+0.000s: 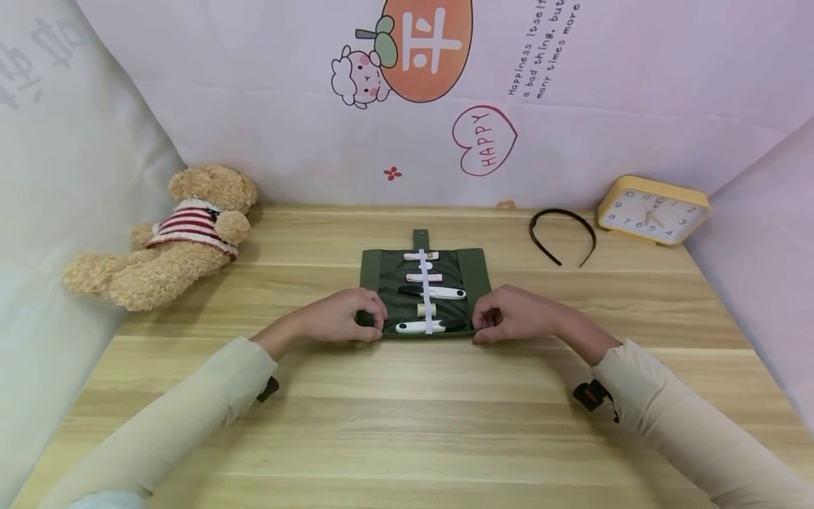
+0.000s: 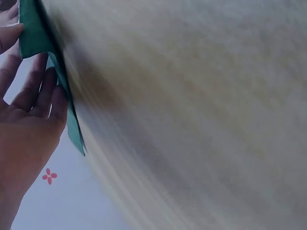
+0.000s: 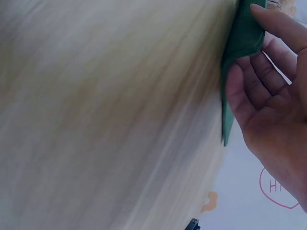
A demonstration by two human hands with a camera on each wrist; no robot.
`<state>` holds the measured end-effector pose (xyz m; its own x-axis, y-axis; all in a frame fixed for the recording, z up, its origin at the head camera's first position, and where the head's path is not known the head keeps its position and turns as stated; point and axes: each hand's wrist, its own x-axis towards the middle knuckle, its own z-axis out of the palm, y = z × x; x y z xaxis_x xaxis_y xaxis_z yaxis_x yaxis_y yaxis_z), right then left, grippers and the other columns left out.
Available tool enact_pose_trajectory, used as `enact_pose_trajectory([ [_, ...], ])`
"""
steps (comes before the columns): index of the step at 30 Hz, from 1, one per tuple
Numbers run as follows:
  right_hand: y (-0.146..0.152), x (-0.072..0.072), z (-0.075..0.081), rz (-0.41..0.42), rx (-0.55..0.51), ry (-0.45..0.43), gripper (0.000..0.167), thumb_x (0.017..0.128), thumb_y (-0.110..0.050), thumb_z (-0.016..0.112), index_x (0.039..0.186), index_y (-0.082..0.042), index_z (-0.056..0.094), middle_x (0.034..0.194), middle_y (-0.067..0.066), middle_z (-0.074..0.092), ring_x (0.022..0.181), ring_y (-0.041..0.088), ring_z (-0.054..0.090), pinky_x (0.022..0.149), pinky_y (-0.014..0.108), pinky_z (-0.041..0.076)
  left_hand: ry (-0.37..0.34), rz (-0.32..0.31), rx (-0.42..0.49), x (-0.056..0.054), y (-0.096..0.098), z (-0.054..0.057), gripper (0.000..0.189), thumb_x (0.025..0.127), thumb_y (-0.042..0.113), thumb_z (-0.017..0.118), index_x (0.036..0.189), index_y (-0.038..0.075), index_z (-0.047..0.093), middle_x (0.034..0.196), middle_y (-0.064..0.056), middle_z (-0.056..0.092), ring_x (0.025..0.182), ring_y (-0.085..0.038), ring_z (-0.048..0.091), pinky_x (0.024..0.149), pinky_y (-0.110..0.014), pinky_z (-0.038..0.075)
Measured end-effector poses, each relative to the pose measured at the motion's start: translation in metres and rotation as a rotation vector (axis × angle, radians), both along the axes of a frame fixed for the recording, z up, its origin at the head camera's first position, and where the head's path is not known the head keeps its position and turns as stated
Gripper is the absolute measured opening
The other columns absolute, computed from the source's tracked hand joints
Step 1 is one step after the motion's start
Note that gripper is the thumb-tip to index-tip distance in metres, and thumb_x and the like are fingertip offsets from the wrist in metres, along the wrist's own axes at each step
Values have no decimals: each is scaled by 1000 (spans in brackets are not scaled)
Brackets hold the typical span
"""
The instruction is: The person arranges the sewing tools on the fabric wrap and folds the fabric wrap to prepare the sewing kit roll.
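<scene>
An unfolded green fabric pouch point(image 1: 472, 272) lies on the table, its snap tab point(image 1: 420, 239) pointing away from me. Down its middle runs a white elastic band point(image 1: 425, 284) over several small items. Among them are a white-and-black tool point(image 1: 412, 327) along the near edge, a similar one point(image 1: 450, 293) further up, a small beige roll point(image 1: 422, 309) and a pink-patterned piece point(image 1: 416, 278). My left hand point(image 1: 346, 316) pinches the near left corner between thumb and fingers. At the near right corner, my right hand point(image 1: 516, 314) does the same. Both wrist views show the green edge bent up at the fingers.
On the wooden table point(image 1: 407, 424), a teddy bear point(image 1: 191, 240) in a striped shirt lies at the left. A black headband point(image 1: 564, 212) and a yellow clock point(image 1: 655, 211) are at the back right. A printed white cloth point(image 1: 286, 141) hangs behind.
</scene>
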<state>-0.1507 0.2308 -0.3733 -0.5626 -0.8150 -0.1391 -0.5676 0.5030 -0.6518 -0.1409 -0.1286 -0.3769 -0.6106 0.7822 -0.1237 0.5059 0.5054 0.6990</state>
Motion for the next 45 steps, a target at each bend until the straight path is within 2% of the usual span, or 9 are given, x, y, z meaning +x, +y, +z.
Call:
enact_pose_trajectory([
  [7,-4,6,5,37,-20,-172,10,92,-20,77,84,-18,72,75,-10,63,67,8,57,60,25,50,-81,-49,52,4,-4,6,7,93,13,67,91,18,70,104,5,66,97,-14,59,83,-34,50],
  [12,-5,8,12,41,-41,-227,10,94,-19,75,85,-19,71,75,-9,61,67,7,54,60,25,48,-122,-48,92,6,-8,16,9,95,10,66,90,17,69,96,5,65,90,-16,59,81,-34,51],
  [17,-2,2,20,27,-89,-212,8,96,-17,72,88,-17,71,78,-8,60,70,9,52,65,27,49,-110,-18,138,2,-9,23,9,95,7,64,91,13,68,91,3,66,88,-17,62,82,-37,54],
  [21,0,-5,22,-3,-114,-184,8,97,-15,70,90,-15,71,80,-6,61,73,11,53,68,29,50,-101,40,153,-2,-9,24,8,96,7,63,91,12,67,88,2,65,84,-18,60,78,-35,53],
  [29,-2,-16,18,-117,-180,-186,3,99,-10,68,99,-7,68,82,2,61,76,18,55,70,30,47,-51,148,172,-13,-11,15,6,101,8,63,107,7,64,95,-2,65,86,-20,59,76,-34,51],
  [34,-2,-20,13,-147,-211,-165,3,102,-3,60,100,-6,61,85,5,58,76,19,52,69,31,45,-17,171,153,-19,-14,12,11,99,3,63,108,9,67,102,-2,67,94,-20,61,84,-38,53],
  [39,-1,-23,9,-150,-197,-89,16,103,1,55,105,-7,68,102,4,65,88,19,58,76,31,49,-9,184,116,-23,-16,7,16,99,3,63,111,9,72,111,-2,70,100,-20,63,89,-41,52],
  [42,-1,-24,6,-157,-168,-66,19,102,0,55,108,-8,72,110,4,68,97,20,61,81,34,51,-5,185,92,-25,-16,3,15,99,9,66,112,10,73,113,-1,70,97,-19,62,86,-39,52],
  [45,-2,-24,2,-167,-116,-48,17,102,-5,59,110,-11,73,112,2,68,100,20,61,84,37,50,34,174,53,-27,-14,-1,18,95,19,73,111,12,74,110,1,69,89,-17,59,81,-36,51],
])
